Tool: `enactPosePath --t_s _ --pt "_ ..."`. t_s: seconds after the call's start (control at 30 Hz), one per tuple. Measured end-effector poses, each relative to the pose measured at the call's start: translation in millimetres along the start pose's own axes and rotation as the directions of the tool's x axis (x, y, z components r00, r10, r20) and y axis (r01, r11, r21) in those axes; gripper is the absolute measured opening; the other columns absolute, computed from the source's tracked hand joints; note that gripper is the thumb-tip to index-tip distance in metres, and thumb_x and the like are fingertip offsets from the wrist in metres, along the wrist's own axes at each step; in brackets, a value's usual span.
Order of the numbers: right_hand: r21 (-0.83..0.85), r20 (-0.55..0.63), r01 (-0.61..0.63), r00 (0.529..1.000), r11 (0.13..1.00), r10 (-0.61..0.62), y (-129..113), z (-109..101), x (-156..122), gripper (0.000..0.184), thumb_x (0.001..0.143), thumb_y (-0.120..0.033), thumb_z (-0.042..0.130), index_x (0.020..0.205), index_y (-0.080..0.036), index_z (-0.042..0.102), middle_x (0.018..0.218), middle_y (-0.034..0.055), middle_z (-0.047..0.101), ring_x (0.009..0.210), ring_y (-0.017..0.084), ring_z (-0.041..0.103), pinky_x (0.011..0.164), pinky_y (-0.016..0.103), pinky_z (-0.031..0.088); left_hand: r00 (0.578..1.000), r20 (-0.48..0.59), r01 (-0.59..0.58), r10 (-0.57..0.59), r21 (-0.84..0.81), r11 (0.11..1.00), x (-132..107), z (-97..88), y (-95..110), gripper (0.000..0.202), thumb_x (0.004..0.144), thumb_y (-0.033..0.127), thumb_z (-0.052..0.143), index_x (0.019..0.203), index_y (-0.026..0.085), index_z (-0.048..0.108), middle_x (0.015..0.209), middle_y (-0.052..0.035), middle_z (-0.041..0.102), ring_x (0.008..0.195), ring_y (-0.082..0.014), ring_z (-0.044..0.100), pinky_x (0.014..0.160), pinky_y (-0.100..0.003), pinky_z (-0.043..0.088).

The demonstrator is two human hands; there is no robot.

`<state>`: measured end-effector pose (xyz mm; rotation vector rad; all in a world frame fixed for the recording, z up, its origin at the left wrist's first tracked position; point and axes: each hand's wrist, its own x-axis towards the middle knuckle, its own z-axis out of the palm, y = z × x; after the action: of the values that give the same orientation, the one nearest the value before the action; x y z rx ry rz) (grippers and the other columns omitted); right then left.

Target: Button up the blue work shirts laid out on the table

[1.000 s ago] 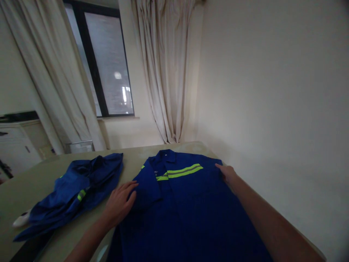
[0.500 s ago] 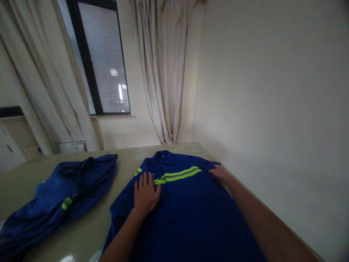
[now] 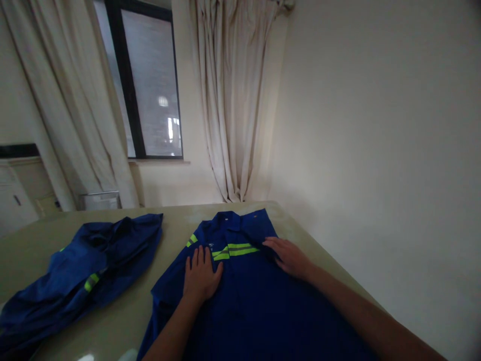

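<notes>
A blue work jacket (image 3: 240, 296) with yellow-green and grey reflective stripes lies spread on the table, collar at the far end. My left hand (image 3: 201, 276) rests flat on its chest near the stripe, fingers spread. On the other side, my right hand (image 3: 291, 256) lies on the jacket's folded edge with fingers stretched out. There the right sleeve is turned inward over the front, and its cuff end (image 3: 259, 215) points away beside the collar. This fold covers the right end of the chest stripe.
A second blue garment (image 3: 93, 265) with a reflective band lies crumpled on the left of the table (image 3: 180, 220). A bare wall (image 3: 376, 150) runs along the table's right side. Curtains (image 3: 233, 100) and a window (image 3: 154, 80) stand beyond the far edge.
My right hand has moved inward from the right shoulder, bringing the sleeve side over onto the jacket front. My left hand stays on the chest.
</notes>
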<state>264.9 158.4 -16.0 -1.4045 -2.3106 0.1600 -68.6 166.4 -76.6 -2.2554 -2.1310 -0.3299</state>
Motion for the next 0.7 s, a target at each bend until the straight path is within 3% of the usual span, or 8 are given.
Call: enactPosePath --t_s 0.03,0.1,0.23,0.33,0.43,0.5,0.57,0.7 --pt "-0.068 0.082 0.079 0.994 0.995 -0.073 -5.9 7.0 -8.2 0.08 0.069 -0.003 0.056 0.145 -0.028 0.049 0.147 0.0061 0.055 0.131 0.025 0.052 0.111 0.041 0.039 1.0 0.001 0.002 -0.002 -0.001 1.0 -0.2 -0.8 0.0 0.085 0.094 0.064 0.025 0.156 0.006 0.032 0.164 -0.0194 0.026 0.153 -0.0348 0.021 0.123 -0.056 0.013" --pt "-0.181 0.159 0.079 0.986 0.98 -0.05 -11.6 16.5 -20.9 0.086 0.07 0.0 0.052 0.152 -0.025 0.04 0.143 0.0086 0.057 0.127 0.025 0.055 0.109 0.04 0.04 1.0 0.007 0.006 -0.006 0.001 1.0 -0.6 -2.5 0.2 0.084 0.094 0.063 0.025 0.155 0.006 0.033 0.164 -0.0197 0.026 0.153 -0.035 0.022 0.123 -0.055 0.013" --pt "-0.353 0.119 -0.173 0.966 0.919 0.228 -5.0 16.2 -26.1 0.055 0.08 -0.002 0.047 0.127 -0.023 0.064 0.124 0.008 0.069 0.117 0.024 0.061 0.104 0.036 0.044 1.0 0.018 0.008 -0.008 0.0 1.0 -1.7 -5.8 0.8 0.084 0.094 0.063 0.025 0.155 0.006 0.033 0.164 -0.0198 0.027 0.153 -0.035 0.022 0.123 -0.055 0.015" --pt "-0.401 0.036 -0.326 0.928 0.856 0.371 4.9 7.3 -22.1 0.043 0.086 -0.008 0.045 0.121 -0.02 0.066 0.117 0.0132 0.071 0.11 0.028 0.066 0.095 0.04 0.047 1.0 0.017 0.01 -0.01 -0.001 1.0 -2.4 -7.1 1.2 0.083 0.094 0.063 0.025 0.155 0.007 0.034 0.164 -0.0196 0.028 0.153 -0.0344 0.023 0.123 -0.054 0.015" --pt "-0.4 0.072 -0.303 0.93 0.865 0.359 10.0 -1.0 -17.3 0.03 0.088 -0.024 0.057 0.114 -0.018 0.07 0.112 0.0163 0.072 0.108 0.033 0.066 0.093 0.043 0.048 1.0 0.005 0.01 -0.01 -0.002 1.0 -2.6 -6.6 1.7 0.082 0.094 0.061 0.027 0.154 0.007 0.035 0.163 -0.0197 0.029 0.152 -0.0341 0.024 0.123 -0.054 0.016" --pt "-0.345 0.143 -0.217 0.949 0.913 0.28 9.4 -5.7 -9.3 0.037 0.086 -0.04 0.065 0.118 -0.02 0.07 0.122 0.0145 0.07 0.115 0.033 0.063 0.099 0.042 0.047 1.0 -0.004 0.014 -0.014 -0.001 1.0 -2.2 -5.7 2.1 0.081 0.094 0.061 0.028 0.154 0.007 0.036 0.163 -0.0195 0.03 0.152 -0.0339 0.025 0.123 -0.054 0.016" --pt "-0.204 0.16 -0.163 0.967 0.965 0.197 7.2 -8.7 6.0 0.044 0.092 -0.054 0.057 0.121 -0.024 0.069 0.128 0.0094 0.069 0.118 0.028 0.062 0.103 0.038 0.046 1.0 -0.007 0.016 -0.016 0.0 1.0 -1.7 -4.9 2.4 0.081 0.094 0.061 0.028 0.154 0.008 0.036 0.163 -0.0191 0.03 0.152 -0.0337 0.025 0.123 -0.054 0.016" --pt "-0.055 -0.03 -0.269 0.963 0.962 0.267 6.9 -2.7 53.6 0.05 0.099 -0.055 0.046 0.133 -0.022 0.061 0.133 0.0101 0.065 0.121 0.025 0.06 0.105 0.037 0.044 1.0 -0.006 0.019 -0.018 0.005 1.0 -1.9 -6.3 2.9 0.082 0.094 0.062 0.027 0.154 0.008 0.036 0.163 -0.0186 0.03 0.152 -0.0335 0.026 0.123 -0.053 0.016"
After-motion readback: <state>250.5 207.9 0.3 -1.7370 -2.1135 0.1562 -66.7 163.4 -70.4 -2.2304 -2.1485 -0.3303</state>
